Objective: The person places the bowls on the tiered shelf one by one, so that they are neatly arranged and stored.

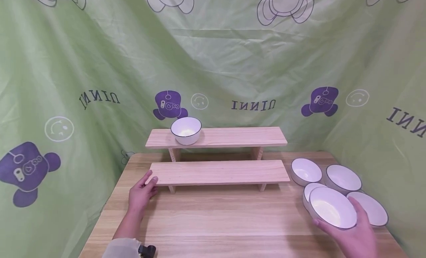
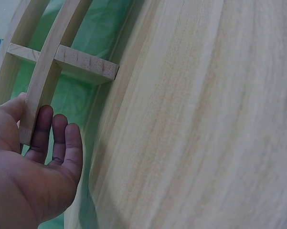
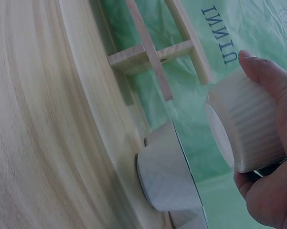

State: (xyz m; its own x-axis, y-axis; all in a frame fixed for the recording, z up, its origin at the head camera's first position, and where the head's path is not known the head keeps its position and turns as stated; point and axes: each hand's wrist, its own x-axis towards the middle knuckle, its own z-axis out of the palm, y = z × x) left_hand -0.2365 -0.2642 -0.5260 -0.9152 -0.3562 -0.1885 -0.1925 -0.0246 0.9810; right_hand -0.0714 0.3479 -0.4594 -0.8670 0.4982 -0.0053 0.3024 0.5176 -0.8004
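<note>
My left hand (image 1: 141, 194) grips the left end of the lower board of a two-tier wooden shelf (image 1: 217, 173). In the left wrist view, the thumb lies on one face of that board and the fingers (image 2: 43, 129) on the other. On the right, my right hand (image 1: 357, 232) holds a white bowl (image 1: 332, 208) with a dark rim, thumb and fingers on opposite sides. The held bowl is raised off the table in the right wrist view, its ribbed outside (image 3: 253, 126) showing. It partly hides another white bowl (image 1: 311, 191) in the head view.
Several more white bowls stand at the table's right, among them one by the shelf end (image 1: 306, 171), one behind (image 1: 344, 177) and one beside my right hand (image 1: 369, 208). Another bowl (image 1: 186, 131) sits on the upper board (image 1: 239, 136). A green curtain (image 1: 216, 65) surrounds the wooden table (image 1: 213, 221).
</note>
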